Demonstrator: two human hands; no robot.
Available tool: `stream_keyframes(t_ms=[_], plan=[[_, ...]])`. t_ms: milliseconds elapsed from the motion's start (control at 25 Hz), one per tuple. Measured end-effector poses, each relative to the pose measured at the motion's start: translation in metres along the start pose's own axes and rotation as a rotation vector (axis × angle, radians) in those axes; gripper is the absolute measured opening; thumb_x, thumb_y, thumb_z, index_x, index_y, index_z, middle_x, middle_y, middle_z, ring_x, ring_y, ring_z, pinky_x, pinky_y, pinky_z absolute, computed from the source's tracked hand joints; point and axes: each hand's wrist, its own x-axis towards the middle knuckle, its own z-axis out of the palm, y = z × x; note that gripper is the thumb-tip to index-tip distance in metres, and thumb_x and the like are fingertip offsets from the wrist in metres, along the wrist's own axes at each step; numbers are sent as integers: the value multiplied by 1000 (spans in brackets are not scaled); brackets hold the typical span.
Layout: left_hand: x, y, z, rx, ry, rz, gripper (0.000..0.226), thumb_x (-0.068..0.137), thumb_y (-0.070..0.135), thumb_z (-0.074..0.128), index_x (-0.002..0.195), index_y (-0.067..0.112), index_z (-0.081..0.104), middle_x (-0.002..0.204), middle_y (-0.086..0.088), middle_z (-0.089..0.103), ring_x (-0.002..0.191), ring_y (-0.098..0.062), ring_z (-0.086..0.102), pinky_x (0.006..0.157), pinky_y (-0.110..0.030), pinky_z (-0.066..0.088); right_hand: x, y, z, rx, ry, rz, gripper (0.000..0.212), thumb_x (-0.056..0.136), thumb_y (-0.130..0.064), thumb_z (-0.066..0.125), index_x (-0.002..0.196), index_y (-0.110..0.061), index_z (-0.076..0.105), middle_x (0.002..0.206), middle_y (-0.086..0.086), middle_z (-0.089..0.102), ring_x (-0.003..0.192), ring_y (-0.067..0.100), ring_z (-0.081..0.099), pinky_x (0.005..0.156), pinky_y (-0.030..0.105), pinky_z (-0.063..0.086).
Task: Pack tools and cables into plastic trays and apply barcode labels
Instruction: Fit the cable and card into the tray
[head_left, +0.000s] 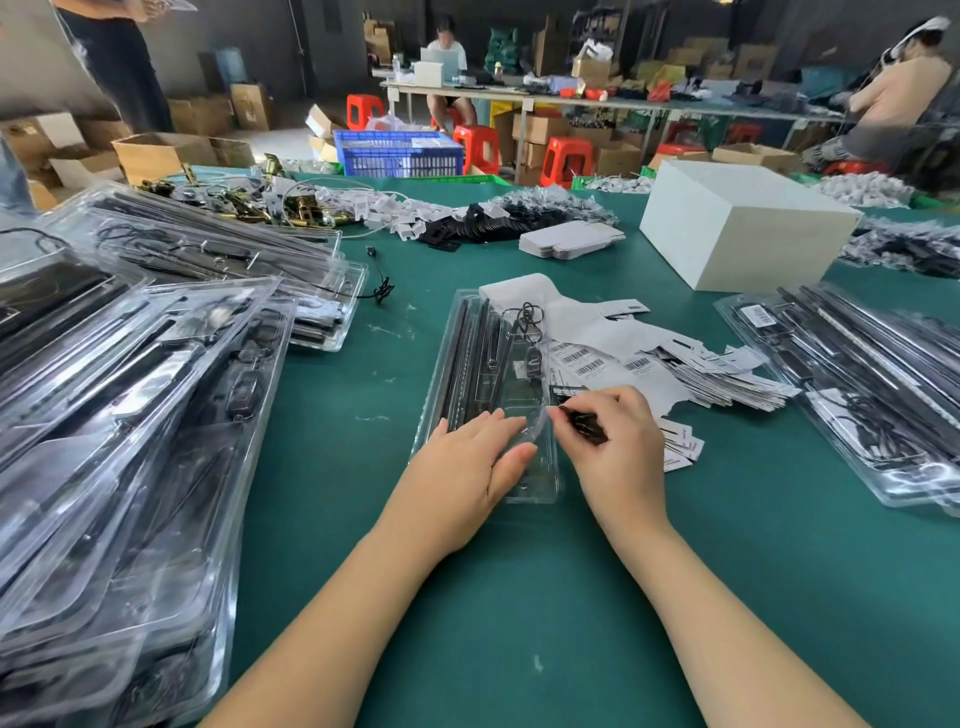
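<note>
Mid-table: L hand (470, 457) flat on tray (485, 364), thin, flexy, slick; hold rim. R hand (610, 441) pinches black part (587, 425).

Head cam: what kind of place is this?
Likely a small packing workshop or warehouse: clear plastic trays stacked on a green worktable, barcode labels by the hands, cardboard boxes and other workers at a table behind.

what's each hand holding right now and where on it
The right hand pinches a small black part at its near-left end with curled fingers. The left hand holds nothing; it rests flat on the near end of the clear plastic tray.
</note>
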Motion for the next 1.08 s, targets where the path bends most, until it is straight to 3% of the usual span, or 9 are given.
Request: stream_keyframes(t_ms=[80, 200, 320, 480, 640, 840, 960, 1000, 1080], plan=[[-1, 1, 0, -44, 10, 4, 66, 90, 56, 10, 142, 28, 40, 148, 7, 42, 140, -6, 29, 118, -38, 15, 0, 1, -1, 7, -10, -6, 8, 78, -10, 79, 80, -11, 71, 83, 0, 54, 83, -17, 50, 73, -2, 34], [-3, 2, 0, -156, 95, 21, 66, 93, 57, 7, 135, 27, 47, 128, 10, 57, 119, -6, 45, 115, -41, 20, -3, -1, -2, 12, -97, -52, 9, 78, -10, 78, 84, -12, 72, 88, -4, 54, 82, -9, 52, 74, 1, 37], [-4, 1, 1, -208, 142, 17, 54, 97, 50, 14, 132, 29, 51, 126, 7, 60, 116, -7, 46, 114, -43, 24, -6, -6, -1, -95, -223, -152, 15, 75, -8, 79, 87, -12, 71, 93, -1, 58, 80, 14, 60, 68, 23, 51], [-2, 2, 1, -224, 159, 23, 45, 100, 43, 21, 127, 31, 54, 119, 9, 62, 108, -6, 44, 111, -43, 27, -2, -10, -5, -249, -468, -295, 20, 73, -2, 76, 91, -9, 69, 102, 5, 62, 82, 26, 63, 63, 36, 54], [-2, 2, 1, -247, 172, 16, 44, 99, 44, 19, 113, 27, 57, 102, 14, 62, 91, -9, 46, 105, -43, 34, 4, -15, -6, -345, -634, -209, 20, 80, -9, 71, 99, -12, 66, 112, 2, 53, 85, 27, 60, 68, 39, 51], [-1, 2, 1, -214, 117, 15, 38, 100, 41, 22, 119, 33, 54, 118, 16, 60, 113, -5, 46, 113, -44, 25, 9, -19, -10, -247, -715, -167, 35, 85, -5, 58, 116, -19, 68, 125, -3, 57, 106, 23, 59, 87, 35, 49], [-1, 2, 0, -207, 96, 16, 37, 99, 42, 21, 117, 34, 53, 107, 21, 57, 104, -4, 49, 113, -45, 25, 9, -17, -12, -236, -785, -133, 44, 84, -6, 51, 120, -23, 68, 132, -10, 58, 120, 12, 52, 100, 27, 42], [-1, 2, 0, -199, 84, 13, 39, 98, 44, 20, 117, 34, 53, 107, 20, 56, 102, -3, 50, 113, -45, 24, 9, -17, -12, -217, -783, -125, 43, 84, -6, 51, 119, -22, 69, 129, -10, 61, 119, 12, 52, 101, 24, 40], [0, 2, 1, -127, 50, 8, 45, 97, 47, 21, 126, 32, 51, 122, 15, 57, 118, -4, 46, 114, -44, 21, 8, -15, -13, -174, -766, -150, 36, 85, -2, 51, 110, -18, 72, 116, -3, 68, 110, 18, 56, 96, 25, 41]])
